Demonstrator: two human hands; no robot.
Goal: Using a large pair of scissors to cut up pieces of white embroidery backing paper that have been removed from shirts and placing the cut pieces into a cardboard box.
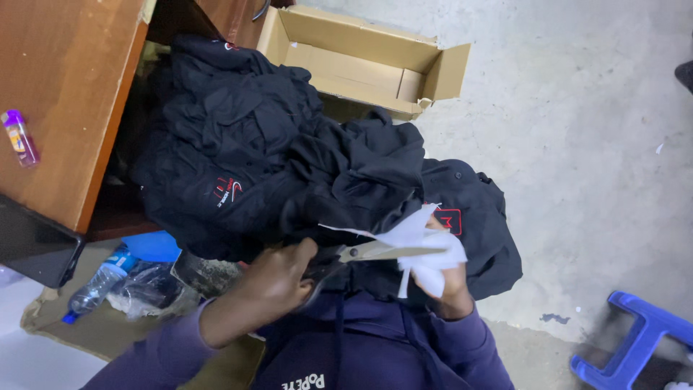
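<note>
Grey concrete floor is spreading behind a heap of black garments (289, 166). Near the viewer, the left hand (278, 278) is gripping scissors (375, 251), fingers closed through the handles, blades cutting white fabric (426, 245) clamped by the right hand (451, 285). Trimming seems underway; steady tension looks needed.
</note>
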